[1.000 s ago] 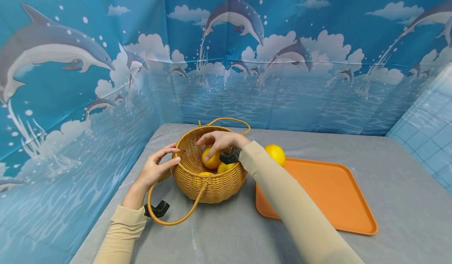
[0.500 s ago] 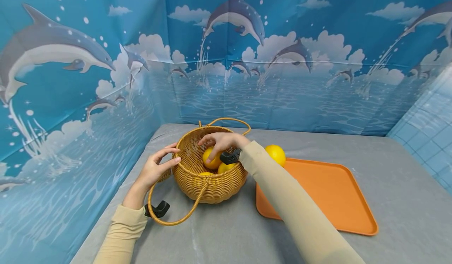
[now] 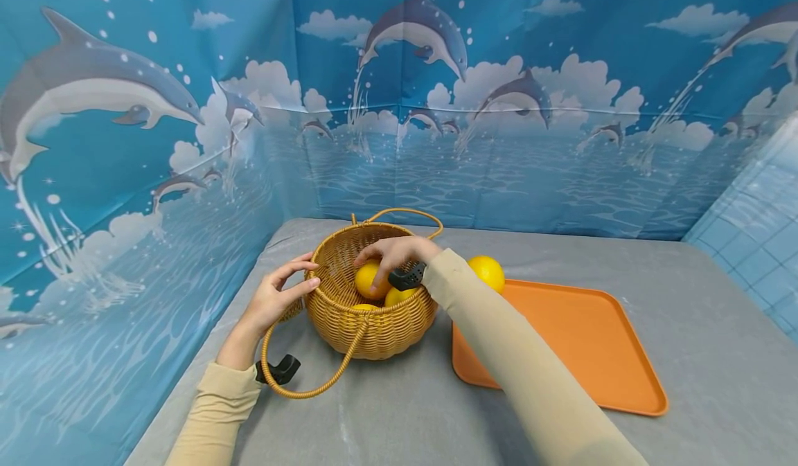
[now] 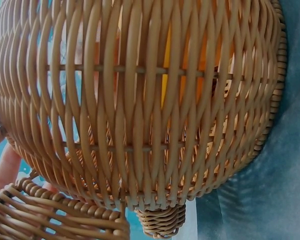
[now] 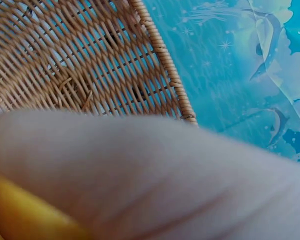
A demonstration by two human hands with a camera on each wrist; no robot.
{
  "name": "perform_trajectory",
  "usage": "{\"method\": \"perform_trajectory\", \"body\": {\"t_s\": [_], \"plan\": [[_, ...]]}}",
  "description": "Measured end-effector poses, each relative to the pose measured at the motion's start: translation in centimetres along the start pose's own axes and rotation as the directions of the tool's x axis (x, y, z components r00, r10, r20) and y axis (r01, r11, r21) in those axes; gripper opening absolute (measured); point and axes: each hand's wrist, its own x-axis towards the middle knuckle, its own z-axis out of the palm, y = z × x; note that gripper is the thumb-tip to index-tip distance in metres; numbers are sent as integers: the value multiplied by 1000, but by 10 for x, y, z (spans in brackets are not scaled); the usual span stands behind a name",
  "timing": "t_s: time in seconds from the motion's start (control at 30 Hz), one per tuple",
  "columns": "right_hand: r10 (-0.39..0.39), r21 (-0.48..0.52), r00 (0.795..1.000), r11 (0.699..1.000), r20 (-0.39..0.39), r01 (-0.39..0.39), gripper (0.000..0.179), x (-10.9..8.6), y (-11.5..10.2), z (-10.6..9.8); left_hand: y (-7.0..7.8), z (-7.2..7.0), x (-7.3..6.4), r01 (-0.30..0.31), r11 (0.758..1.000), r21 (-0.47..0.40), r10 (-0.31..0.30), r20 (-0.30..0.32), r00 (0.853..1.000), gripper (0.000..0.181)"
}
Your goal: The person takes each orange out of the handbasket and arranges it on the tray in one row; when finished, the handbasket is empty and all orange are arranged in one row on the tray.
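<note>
A round wicker basket (image 3: 368, 334) stands on the grey table, several oranges inside. My right hand (image 3: 395, 253) reaches over the rim, fingers and thumb curled round an orange (image 3: 366, 282). Beside it lie another orange (image 3: 399, 296) and, at the near wall, one partly hidden orange (image 3: 364, 307). My left hand (image 3: 264, 303) holds the basket's left rim between fingers and thumb. The left wrist view is mostly filled by the woven wall (image 4: 140, 110), with orange colour showing through. In the right wrist view, a blurred hand (image 5: 165, 170) covers part of a yellow-orange fruit (image 5: 25, 210).
An orange tray (image 3: 573, 348) lies right of the basket, partly under the right sleeve (image 3: 499, 334). A single orange (image 3: 488, 273) sits at its far left corner. One basket handle (image 3: 312, 391) hangs down in front; the other (image 3: 408, 210) sticks out behind. Dolphin-printed curtains (image 3: 499, 175) enclose the table.
My right hand has moved slightly down and closer round the orange, its fingers drawing in toward the thumb. The orange has shifted a little. My left hand and the basket stay in place.
</note>
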Motion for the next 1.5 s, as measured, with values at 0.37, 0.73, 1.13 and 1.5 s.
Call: {"method": "perform_trajectory", "body": {"t_s": [0.37,0.73,1.13,1.5], "plan": [[-23,24,998,999,65,22,68,2,1,1,-2,-1,0,0,1000,-6,0,1,1000,43],[1,-70,999,998,38,2,66,4,-1,0,-2,0,1,1,1000,-6,-1,7,1000,43],[56,-51,992,997,111,-50,75,5,-3,-1,-2,-1,0,13,1000,-6,-13,7,1000,43],[-2,-40,995,999,97,6,80,5,-3,1,-2,-1,-1,8,1000,-4,-8,15,1000,42]]}}
